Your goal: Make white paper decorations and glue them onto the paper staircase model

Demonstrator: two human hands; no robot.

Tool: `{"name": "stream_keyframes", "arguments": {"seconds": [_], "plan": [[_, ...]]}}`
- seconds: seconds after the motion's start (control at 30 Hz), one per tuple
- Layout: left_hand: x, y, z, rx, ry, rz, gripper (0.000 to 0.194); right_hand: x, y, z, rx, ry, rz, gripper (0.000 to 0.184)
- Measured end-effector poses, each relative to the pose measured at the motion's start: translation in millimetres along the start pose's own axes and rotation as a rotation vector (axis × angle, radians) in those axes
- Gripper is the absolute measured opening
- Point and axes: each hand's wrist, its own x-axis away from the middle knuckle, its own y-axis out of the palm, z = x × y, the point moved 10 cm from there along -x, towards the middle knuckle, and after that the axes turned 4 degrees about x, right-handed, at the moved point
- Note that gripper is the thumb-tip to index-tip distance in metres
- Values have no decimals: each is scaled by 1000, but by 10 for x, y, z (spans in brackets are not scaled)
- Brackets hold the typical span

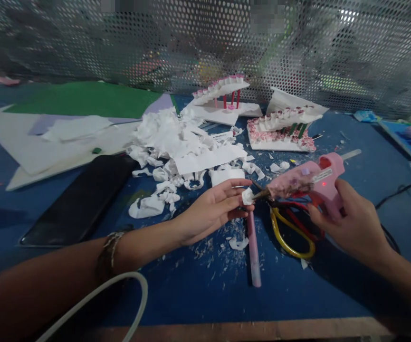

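Observation:
My left hand pinches a small white paper roll between thumb and fingers. My right hand is wrapped round the handle of a pink hot glue gun, whose small red light is lit. The gun's dirty nozzle points left and meets the paper roll or stops just short of it; I cannot tell which. A clear glue stick pokes out of its back end. Under the gun lie scissors with yellow and red handles. A pink pen-like stick rests below my left fingertips.
White paper scraps are heaped mid-table. A black phone lies left, near white boards and a green sheet. Two small paper models, one with red posts and one with green posts, stand behind. A black cable runs right.

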Motion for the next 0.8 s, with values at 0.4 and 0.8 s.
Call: {"name": "stream_keyframes", "arguments": {"seconds": [0.4,0.8], "plan": [[8,18,0,-2,-2,-6,22,18,17,-18,46,-58,-14,17],[7,-18,25,-41,6,46,20,23,-11,48,70,-17,-2,33]]}}
